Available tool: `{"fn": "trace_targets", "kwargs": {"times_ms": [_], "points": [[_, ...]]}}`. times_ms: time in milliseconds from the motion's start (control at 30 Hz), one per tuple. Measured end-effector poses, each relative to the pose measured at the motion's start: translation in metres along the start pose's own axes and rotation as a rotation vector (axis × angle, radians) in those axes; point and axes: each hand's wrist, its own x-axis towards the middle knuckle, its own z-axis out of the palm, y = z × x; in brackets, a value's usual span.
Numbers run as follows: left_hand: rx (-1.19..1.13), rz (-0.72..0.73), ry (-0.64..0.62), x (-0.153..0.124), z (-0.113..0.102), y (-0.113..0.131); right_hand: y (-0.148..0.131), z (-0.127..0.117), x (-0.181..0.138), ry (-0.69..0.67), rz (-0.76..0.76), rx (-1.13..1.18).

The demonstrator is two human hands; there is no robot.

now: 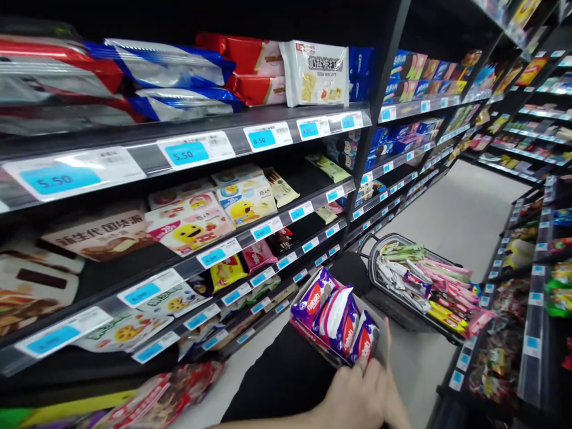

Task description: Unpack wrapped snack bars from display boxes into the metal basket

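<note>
A small open carton (308, 338) holds several purple, white and red "nabati" wafer packets (320, 295), standing in a row. It is tilted above my dark-clothed leg (281, 369). My left hand (355, 390) comes in from the bottom, its fingers bent over the carton's near right corner by the last packet (364, 339). Whether the fingertips press on that packet or on the carton wall is hidden. Part of my right hand (397, 402) shows behind the left one, along the carton's right side; most of its fingers are covered.
Left, shelves (263, 140) carry price tags and packaged biscuits, including a white soda biscuits bag (317, 74). On the aisle floor (469, 185) beyond the carton stands a dark basket (373, 243) of wrapped snack sticks (424, 274). Another snack rack (531, 310) borders the right side.
</note>
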Motion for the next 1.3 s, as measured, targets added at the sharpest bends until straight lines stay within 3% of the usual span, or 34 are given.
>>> {"fn": "trace_targets", "kwargs": {"times_ms": [100, 267, 500, 600, 767, 900, 1067, 1300], "points": [[-0.12, 0.001, -0.254, -0.004, 0.009, -0.001, 0.014, 0.008, -0.012, 0.106, 0.099, 0.133], [-0.274, 0.052, -0.323, -0.002, 0.008, -0.013, 0.031, 0.001, -0.019, 0.073, 0.146, 0.225], [-0.183, -0.369, -0.335, 0.021, -0.033, -0.049, 0.039, -0.024, -0.024, 0.045, 0.195, 0.212], [-0.169, -0.423, -0.395, 0.04, -0.034, -0.057, 0.039, -0.028, -0.025, 0.042, 0.233, 0.174], [-0.159, -0.412, -0.538, 0.072, -0.018, -0.052, 0.032, -0.034, -0.032, 0.068, 0.329, 0.101], [-0.2, -0.343, -0.612, 0.089, -0.012, -0.057, 0.008, -0.058, -0.032, 0.135, 0.342, 0.07], [-0.32, -0.208, -0.669, 0.092, -0.007, -0.069, -0.027, -0.084, 0.001, 0.314, 0.461, -0.069], [-0.466, -0.077, -0.723, 0.093, 0.011, -0.068, -0.029, -0.072, 0.041, 0.344, 0.606, -0.091]]}}
